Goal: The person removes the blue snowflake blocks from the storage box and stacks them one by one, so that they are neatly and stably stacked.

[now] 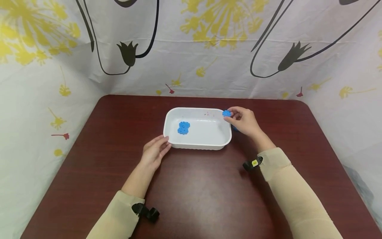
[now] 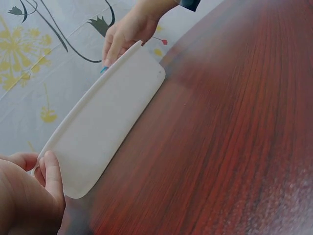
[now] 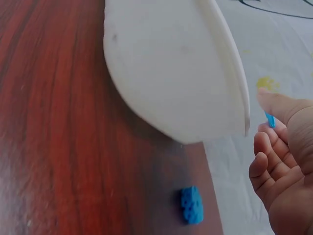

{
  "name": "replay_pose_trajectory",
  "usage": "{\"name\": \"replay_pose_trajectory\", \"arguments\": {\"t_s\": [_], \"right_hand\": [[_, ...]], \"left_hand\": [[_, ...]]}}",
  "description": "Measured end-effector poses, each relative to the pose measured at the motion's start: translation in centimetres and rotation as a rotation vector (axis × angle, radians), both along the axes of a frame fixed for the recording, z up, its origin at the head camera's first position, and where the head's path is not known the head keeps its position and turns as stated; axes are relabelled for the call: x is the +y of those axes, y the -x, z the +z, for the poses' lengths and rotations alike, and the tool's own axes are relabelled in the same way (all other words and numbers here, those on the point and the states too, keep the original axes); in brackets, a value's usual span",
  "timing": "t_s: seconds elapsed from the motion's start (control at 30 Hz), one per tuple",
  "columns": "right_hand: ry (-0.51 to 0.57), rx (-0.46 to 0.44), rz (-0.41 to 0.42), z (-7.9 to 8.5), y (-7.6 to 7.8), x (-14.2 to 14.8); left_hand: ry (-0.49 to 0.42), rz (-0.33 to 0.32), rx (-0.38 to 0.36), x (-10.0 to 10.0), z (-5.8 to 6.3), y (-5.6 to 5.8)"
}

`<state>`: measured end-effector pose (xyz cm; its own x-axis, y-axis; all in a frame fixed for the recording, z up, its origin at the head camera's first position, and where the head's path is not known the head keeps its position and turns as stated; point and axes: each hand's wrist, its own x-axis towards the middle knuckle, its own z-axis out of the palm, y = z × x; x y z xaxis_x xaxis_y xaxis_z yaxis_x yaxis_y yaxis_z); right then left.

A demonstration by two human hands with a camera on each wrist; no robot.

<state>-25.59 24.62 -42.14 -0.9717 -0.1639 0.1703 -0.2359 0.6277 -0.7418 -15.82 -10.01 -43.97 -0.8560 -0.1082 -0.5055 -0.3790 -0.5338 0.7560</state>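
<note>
A white rectangular tray (image 1: 197,143) stands on the table with two blue snowflake-shaped discs (image 1: 183,128) lying together on its left side. At the tray's near left corner, my left hand (image 1: 154,152) pinches the rim, fingers against the outer wall in the left wrist view. My right hand (image 1: 243,121) pinches another blue snowflake disc (image 1: 226,113) over the far right corner of the tray. In the right wrist view, that disc is mostly hidden by the thumb. Below the right hand, a blue piece (image 3: 192,205) rests on the table just right of the tray.
The dark red wooden table (image 1: 194,186) has rounded far corners. White cloth (image 1: 221,79) with yellow and dark plant prints hangs behind it and along both sides. A black wrist camera (image 1: 252,164) is strapped at the right sleeve and another wrist camera (image 1: 145,212) at the left.
</note>
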Motion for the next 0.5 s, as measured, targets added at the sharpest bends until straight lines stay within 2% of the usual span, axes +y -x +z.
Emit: {"name": "replay_pose_trajectory", "arguments": {"t_s": [0.3, 0.5], "right_hand": [[-0.004, 0.004, -0.039, -1.8, 0.0, 2.2], [-0.031, -0.008, -0.059, -2.6, -0.4, 3.5]], "left_hand": [[-0.002, 0.002, -0.016, 0.1, -0.1, 0.0], [-0.008, 0.012, 0.003, 0.1, 0.0, -0.1]]}}
